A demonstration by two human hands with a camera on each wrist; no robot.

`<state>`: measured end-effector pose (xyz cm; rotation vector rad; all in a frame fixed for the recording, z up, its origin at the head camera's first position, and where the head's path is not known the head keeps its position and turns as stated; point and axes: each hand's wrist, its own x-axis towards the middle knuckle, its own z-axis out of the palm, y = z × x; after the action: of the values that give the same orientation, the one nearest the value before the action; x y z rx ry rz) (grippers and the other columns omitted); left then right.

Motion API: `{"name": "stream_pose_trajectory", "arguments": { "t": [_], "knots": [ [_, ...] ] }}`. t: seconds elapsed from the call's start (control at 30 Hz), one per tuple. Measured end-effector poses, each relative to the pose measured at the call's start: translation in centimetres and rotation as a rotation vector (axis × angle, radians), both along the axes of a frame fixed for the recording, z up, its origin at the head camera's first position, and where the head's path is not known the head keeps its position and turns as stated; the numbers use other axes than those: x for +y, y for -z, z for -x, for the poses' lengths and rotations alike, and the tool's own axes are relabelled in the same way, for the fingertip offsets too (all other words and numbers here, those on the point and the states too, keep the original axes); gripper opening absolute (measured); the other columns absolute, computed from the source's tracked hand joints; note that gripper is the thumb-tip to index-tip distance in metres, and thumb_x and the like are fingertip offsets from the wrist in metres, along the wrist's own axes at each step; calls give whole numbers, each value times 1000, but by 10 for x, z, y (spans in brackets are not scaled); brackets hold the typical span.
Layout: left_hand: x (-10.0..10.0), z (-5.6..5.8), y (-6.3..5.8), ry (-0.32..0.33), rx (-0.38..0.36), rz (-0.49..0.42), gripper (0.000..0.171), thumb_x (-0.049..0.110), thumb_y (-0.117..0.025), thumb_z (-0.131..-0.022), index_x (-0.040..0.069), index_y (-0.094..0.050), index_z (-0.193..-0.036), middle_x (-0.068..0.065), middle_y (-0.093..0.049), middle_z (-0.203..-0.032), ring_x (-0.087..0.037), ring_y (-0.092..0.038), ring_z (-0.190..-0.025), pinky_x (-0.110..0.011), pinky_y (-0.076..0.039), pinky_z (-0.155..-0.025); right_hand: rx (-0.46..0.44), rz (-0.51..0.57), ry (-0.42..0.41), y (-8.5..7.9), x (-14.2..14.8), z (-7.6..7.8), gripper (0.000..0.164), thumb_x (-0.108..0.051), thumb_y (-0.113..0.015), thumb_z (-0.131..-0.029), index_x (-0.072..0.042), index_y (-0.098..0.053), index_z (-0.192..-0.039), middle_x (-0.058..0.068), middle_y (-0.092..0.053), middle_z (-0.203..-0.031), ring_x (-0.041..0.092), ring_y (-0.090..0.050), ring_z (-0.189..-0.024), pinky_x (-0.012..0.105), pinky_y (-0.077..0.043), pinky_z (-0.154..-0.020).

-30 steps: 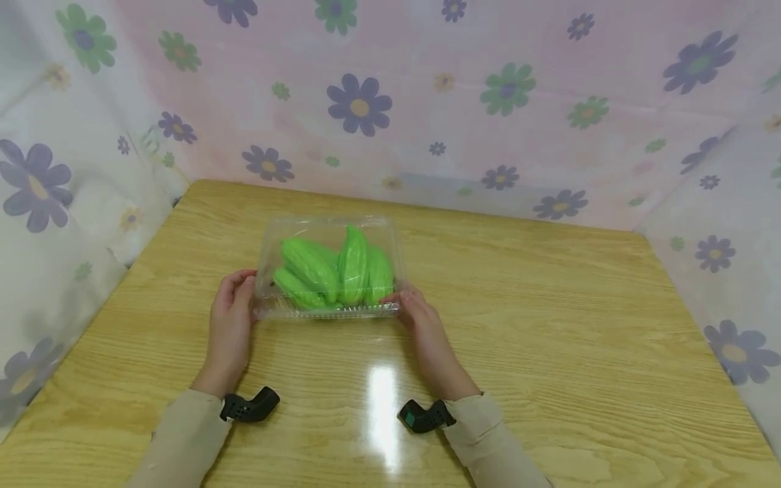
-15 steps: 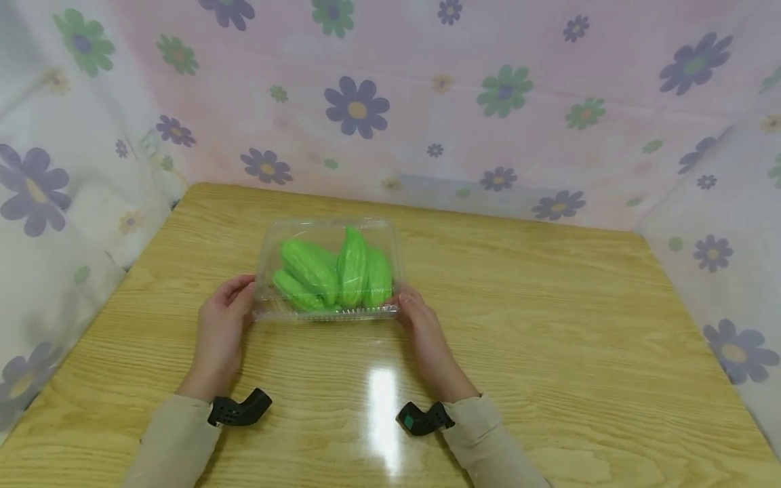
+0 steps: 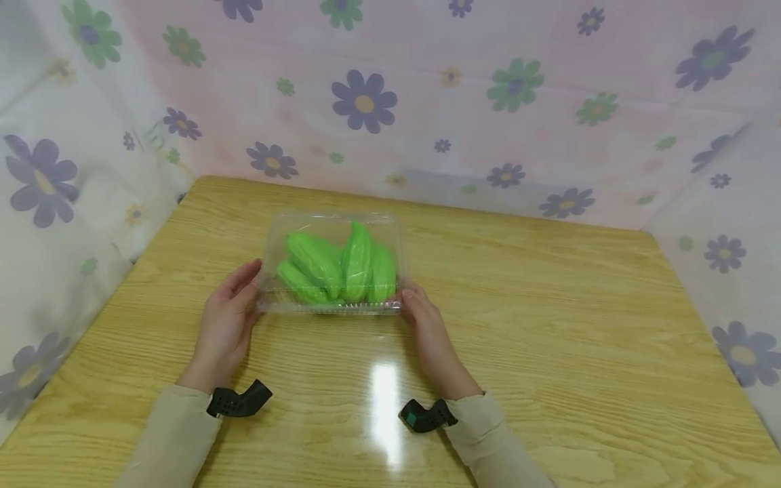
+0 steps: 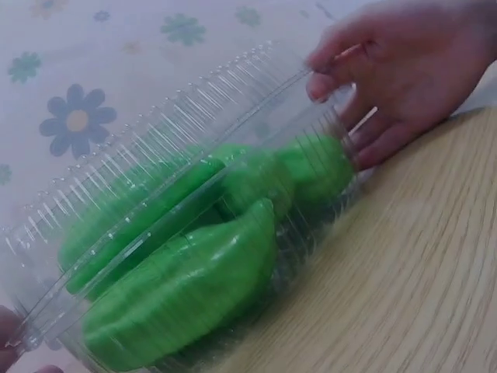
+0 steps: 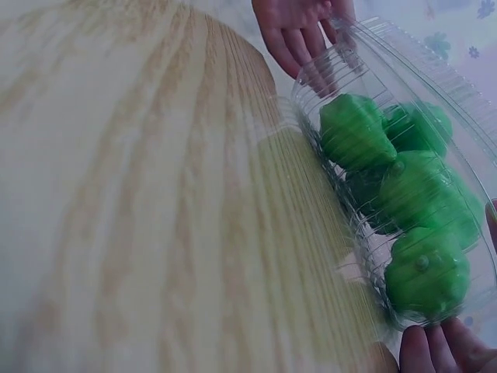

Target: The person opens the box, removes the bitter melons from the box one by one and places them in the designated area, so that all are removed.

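A clear plastic clamshell box (image 3: 332, 224), lid down, holds several green, ridged, pointed fruits (image 3: 356, 264) that look like star fruit. My left hand (image 3: 226, 325) grips the box's left end, thumb near the front rim and the index finger along the side. At the right front corner my right hand (image 3: 430, 332) pinches the rim, its thumb on top and other fingers lower on the end wall. The right wrist view has the left hand (image 5: 303, 35) with long fingers against the far end. The box's underside lies close over the wooden table (image 4: 419, 249).
The wooden table (image 3: 549, 325) extends to the right and in front of the box. Flower-printed cloth (image 3: 421, 102) hangs behind it and along both sides. Each wrist wears a black camera mount, left mount (image 3: 238, 400) and right mount (image 3: 427, 415).
My left wrist has swung slightly outward to the left, and its index finger lies higher along the box's end. The box and right hand stay nearly in place; the head view shifts slightly.
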<state>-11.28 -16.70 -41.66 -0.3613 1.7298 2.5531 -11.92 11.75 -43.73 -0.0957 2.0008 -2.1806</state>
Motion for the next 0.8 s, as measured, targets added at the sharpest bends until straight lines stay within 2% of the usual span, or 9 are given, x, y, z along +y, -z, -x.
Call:
{"name": "stream_pose_trajectory", "arguments": {
  "t": [0.1,0.17,0.23,0.37,0.43,0.6,0.67,0.8],
  "knots": [
    [-1,0,-1,-21,-1,25,44,12,-49,-92,0,-37,-133,-12,-34,-134,-16,-43,-109,-20,-45,-79,5,4,12,2,0,-1,46,-31,-36,-96,10,-55,-94,3,-41,-131,18,-35,-122,40,-27,-102],
    [-2,0,-2,-11,-10,19,44,13,-50,-92,-2,-37,-132,-12,-36,-132,-16,-45,-104,-21,-46,-76,3,9,20,2,0,0,45,-30,-37,-96,11,-55,-95,3,-42,-131,18,-35,-121,39,-27,-102],
    [-5,0,-4,14,-21,0,44,10,-49,-92,-3,-36,-132,-11,-37,-132,-15,-46,-101,-21,-46,-74,3,10,26,2,0,0,45,-30,-37,-96,11,-55,-96,4,-43,-130,18,-36,-121,39,-28,-102],
    [-12,-1,-7,103,-40,-67,47,6,-48,-92,-4,-30,-135,-11,-35,-134,-15,-45,-100,-24,-45,-79,0,20,15,1,0,3,44,-30,-38,-96,9,-52,-110,7,-43,-129,20,-36,-120,39,-26,-103],
    [-14,0,-7,134,-53,-97,48,7,-49,-91,-3,-30,-135,-11,-34,-134,-15,-46,-100,-25,-44,-82,-5,19,14,1,0,4,44,-30,-38,-96,10,-51,-110,8,-43,-128,20,-35,-120,38,-26,-103],
    [-16,0,-4,145,-66,-189,35,13,-52,-91,0,-47,-123,-7,-44,-124,-13,-50,-98,-25,-46,-80,-20,29,17,1,0,4,43,-29,-37,-96,8,-48,-117,9,-42,-128,20,-35,-120,38,-26,-103],
    [-16,1,-2,144,-54,-218,27,15,-51,-92,2,-55,-115,-4,-50,-116,-13,-51,-96,-26,-46,-78,-22,37,15,2,0,4,44,-28,-36,-97,3,-45,-125,8,-41,-130,19,-35,-122,37,-26,-104],
    [-15,1,0,144,-15,-192,27,19,-50,-92,2,-57,-112,-3,-55,-110,-15,-51,-98,-27,-47,-78,-19,35,13,2,-1,3,44,-30,-36,-96,1,-44,-126,7,-41,-129,18,-35,-122,37,-26,-103]
  ]
}}
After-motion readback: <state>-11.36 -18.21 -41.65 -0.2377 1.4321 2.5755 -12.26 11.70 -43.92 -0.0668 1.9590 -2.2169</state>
